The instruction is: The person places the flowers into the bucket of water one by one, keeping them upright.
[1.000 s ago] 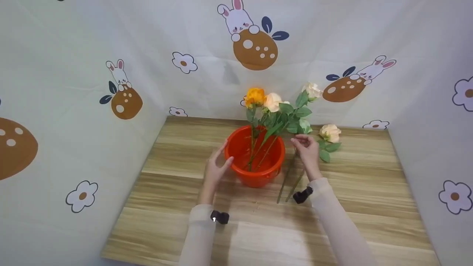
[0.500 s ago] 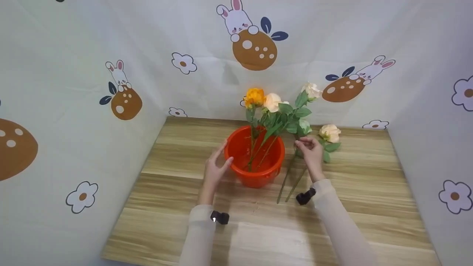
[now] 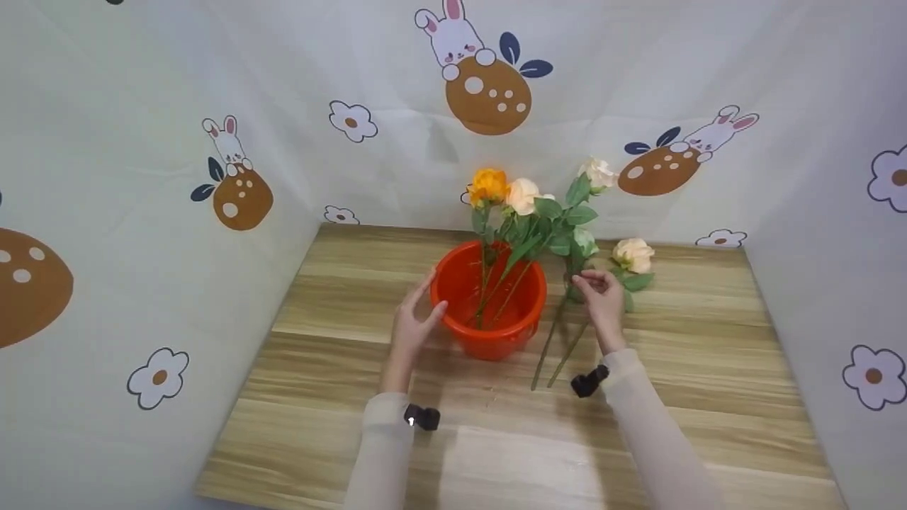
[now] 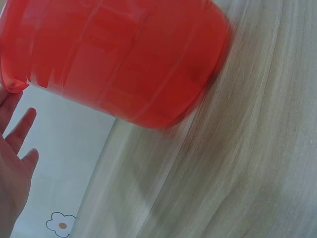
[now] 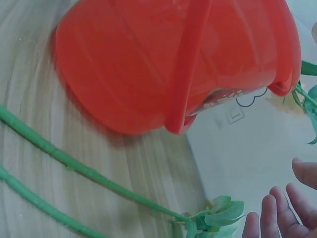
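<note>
A red bucket [image 3: 490,347] stands upright on the table. Inside it lean an orange flower [image 3: 489,186], a peach rose [image 3: 523,196] and a cream rose [image 3: 599,173], their blooms above the rim. My left hand [image 3: 412,322] touches the bucket's left rim, fingers spread and thumb at the near side. Right of the bucket lie flowers with long green stems [image 5: 99,177], one with a peach bloom [image 3: 633,256]. My right hand [image 3: 604,304] is over these stems, fingers loosely bent. In the right wrist view a gap shows between its thumb and fingers, with nothing held.
The wood-grain table [image 3: 312,397] is bordered by pale cloth walls [image 3: 283,71] printed with rabbits and flowers. The bucket's handle [image 5: 190,64] hangs down its side. A pale green-white bloom [image 3: 584,242] shows beside the bucket's far right.
My right hand has drifted slightly right and toward the near edge, away from the bucket. My left hand, the bucket and its flowers have stayed put.
</note>
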The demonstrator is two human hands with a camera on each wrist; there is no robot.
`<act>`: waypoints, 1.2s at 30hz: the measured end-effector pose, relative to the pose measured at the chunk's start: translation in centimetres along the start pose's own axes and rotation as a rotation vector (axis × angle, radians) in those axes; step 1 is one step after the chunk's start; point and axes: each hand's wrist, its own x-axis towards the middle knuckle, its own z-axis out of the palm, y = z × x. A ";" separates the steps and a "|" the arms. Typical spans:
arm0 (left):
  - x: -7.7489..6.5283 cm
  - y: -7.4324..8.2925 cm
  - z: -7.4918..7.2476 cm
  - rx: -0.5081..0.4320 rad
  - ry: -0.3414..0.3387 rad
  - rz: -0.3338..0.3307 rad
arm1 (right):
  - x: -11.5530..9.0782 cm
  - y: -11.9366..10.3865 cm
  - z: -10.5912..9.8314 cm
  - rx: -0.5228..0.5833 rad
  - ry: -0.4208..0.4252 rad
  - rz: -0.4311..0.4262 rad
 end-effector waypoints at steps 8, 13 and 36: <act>-0.1 -0.1 0.1 -0.006 0.001 -0.013 | -0.5 0.1 -0.9 0.003 -0.001 0.057; -0.1 0.0 0.1 -0.001 0.003 0.013 | -0.2 1.9 -1.2 -0.014 0.043 0.044; -0.1 0.6 0.2 -0.012 0.015 -0.007 | -1.2 5.6 -2.3 0.043 0.000 0.262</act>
